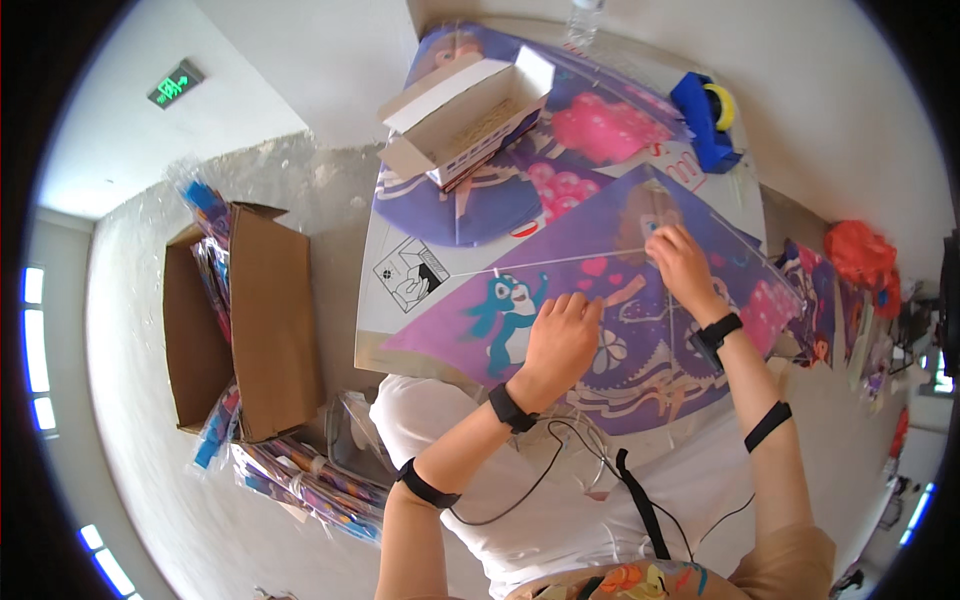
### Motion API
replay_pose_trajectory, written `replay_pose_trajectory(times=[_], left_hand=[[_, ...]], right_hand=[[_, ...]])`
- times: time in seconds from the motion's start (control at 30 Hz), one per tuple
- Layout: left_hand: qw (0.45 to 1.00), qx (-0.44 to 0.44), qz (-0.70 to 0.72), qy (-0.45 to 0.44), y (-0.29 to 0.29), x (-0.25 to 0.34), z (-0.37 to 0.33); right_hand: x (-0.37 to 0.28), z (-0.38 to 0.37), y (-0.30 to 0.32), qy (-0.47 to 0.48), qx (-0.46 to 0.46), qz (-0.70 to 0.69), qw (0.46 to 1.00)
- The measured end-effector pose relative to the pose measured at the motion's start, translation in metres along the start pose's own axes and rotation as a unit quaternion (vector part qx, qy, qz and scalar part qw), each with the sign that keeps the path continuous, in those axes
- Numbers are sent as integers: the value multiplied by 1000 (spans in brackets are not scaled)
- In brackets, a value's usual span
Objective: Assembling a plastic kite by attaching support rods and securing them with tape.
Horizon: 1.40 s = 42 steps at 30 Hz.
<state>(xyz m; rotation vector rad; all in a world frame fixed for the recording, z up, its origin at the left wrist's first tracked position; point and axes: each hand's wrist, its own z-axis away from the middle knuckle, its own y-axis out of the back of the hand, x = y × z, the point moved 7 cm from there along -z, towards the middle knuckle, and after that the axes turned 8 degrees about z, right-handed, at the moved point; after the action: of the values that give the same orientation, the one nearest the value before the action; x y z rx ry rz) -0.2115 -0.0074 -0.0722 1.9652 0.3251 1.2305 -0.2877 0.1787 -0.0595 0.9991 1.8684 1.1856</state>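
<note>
A purple kite [640,310], printed with a cartoon girl and a teal-and-white animal, lies across the near part of the table and over my lap. A thin white rod [560,262] crosses it from the left up to my right hand. My right hand [683,268] is closed, its fingertips pinching the rod near the printed girl's head. My left hand [562,342] rests on the kite beside the animal, with curled fingers; whatever is under them is hidden.
Beyond the kite, an open white carton [465,120] stands on more printed kites. A blue tape dispenser [708,125] with yellow tape sits at the far right, a clear bottle [584,18] farther back. On the left are a brown cardboard box [270,330] and bagged kites [310,485].
</note>
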Motion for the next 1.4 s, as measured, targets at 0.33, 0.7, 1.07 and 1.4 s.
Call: replay_pose_trajectory(times=[0.33, 0.7, 1.07, 1.4], left_hand=[[993, 26, 69, 87, 34, -57, 6], [970, -222, 67, 76, 3, -51, 52], [977, -167, 86, 95, 16, -62, 75], [948, -200, -65, 237, 46, -106, 94]], right_hand=[[-57, -84, -65, 80, -13, 35, 996], [-199, -115, -127, 182, -206, -173, 946], [-256, -102, -124, 266, -172, -179, 931], [-268, -98, -136, 241, -199, -203, 928]])
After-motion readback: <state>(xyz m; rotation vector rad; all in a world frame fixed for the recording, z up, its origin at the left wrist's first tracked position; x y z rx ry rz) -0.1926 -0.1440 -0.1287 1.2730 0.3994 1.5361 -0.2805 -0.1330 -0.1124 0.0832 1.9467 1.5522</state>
